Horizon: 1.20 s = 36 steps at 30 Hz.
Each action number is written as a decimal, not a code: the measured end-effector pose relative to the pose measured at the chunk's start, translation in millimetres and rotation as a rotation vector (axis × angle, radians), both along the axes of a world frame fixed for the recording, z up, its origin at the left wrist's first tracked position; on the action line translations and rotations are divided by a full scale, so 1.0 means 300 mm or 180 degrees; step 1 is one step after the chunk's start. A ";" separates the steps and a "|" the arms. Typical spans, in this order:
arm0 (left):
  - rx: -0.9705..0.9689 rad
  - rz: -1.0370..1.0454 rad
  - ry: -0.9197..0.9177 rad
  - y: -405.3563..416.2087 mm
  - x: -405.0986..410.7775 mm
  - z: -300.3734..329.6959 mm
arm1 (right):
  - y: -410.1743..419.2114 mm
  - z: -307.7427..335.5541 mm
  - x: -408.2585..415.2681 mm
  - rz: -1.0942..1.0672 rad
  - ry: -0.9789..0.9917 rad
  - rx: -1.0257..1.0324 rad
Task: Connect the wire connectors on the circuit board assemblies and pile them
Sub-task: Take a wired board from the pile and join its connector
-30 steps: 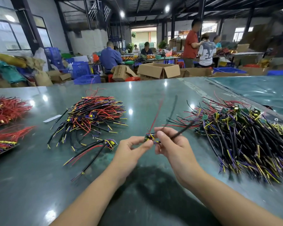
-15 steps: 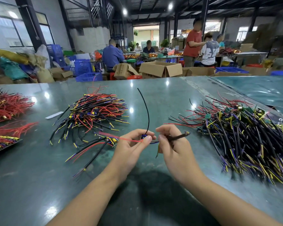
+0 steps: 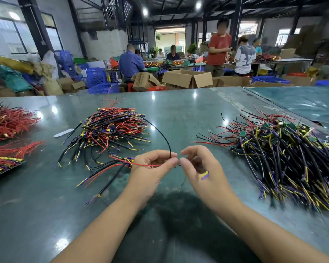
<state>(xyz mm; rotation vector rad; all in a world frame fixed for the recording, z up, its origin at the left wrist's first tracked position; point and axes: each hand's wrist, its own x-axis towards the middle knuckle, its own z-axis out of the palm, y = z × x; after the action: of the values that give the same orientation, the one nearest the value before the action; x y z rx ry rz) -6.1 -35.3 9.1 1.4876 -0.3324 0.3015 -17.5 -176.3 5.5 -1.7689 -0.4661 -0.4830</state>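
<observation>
Left hand [image 3: 150,168] and right hand [image 3: 199,168] pinch one wire assembly [image 3: 167,143] whose tiny connector could slip, half-mated, between fingertips.

On the table [image 3: 179,111], one heap of wires [image 3: 110,130] lies left of the middle and a bigger heap of wires with small boards [image 3: 285,158] lies toward the right edge. Both hands, left hand [image 3: 150,171] and right hand [image 3: 203,169], meet between the heaps, nearer the front edge. More bundles [image 3: 6,126] lie at the left edge. Cardboard boxes [image 3: 186,78] stand behind the far edge.
</observation>
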 end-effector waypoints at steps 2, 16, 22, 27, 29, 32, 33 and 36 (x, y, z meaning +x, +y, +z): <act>-0.0027 -0.0133 0.0048 -0.003 -0.008 0.000 | -0.010 0.000 0.002 0.0055 0.0489 0.0114; -0.0350 -0.0532 0.0335 0.035 0.013 -0.002 | 0.003 0.004 0.012 0.0778 0.0920 0.0822; 0.0136 -0.0341 0.0210 0.026 0.004 0.005 | -0.007 0.017 0.002 0.0802 0.1255 0.0664; 0.0404 -0.0137 -0.0005 0.047 0.017 0.017 | -0.017 0.017 0.014 0.0647 0.1278 0.0975; 0.0514 -0.0147 -0.0067 0.055 0.021 0.012 | -0.026 0.015 0.019 0.0550 0.1306 0.1052; 0.0622 -0.0141 -0.0055 0.055 0.024 0.000 | -0.034 0.014 0.022 0.0521 0.1337 0.1032; 0.0664 -0.0135 -0.0063 0.055 0.025 -0.002 | -0.033 0.014 0.022 0.0526 0.1338 0.1014; 0.0907 -0.0181 -0.0139 0.060 0.027 -0.005 | -0.025 0.014 0.015 0.0563 0.1292 0.0785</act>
<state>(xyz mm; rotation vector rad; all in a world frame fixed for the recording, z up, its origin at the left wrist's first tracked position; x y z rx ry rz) 2.1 -17.2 7.5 1.7496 -0.4668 0.2488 -13.0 -183.8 9.9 -1.5199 -0.2591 -0.0471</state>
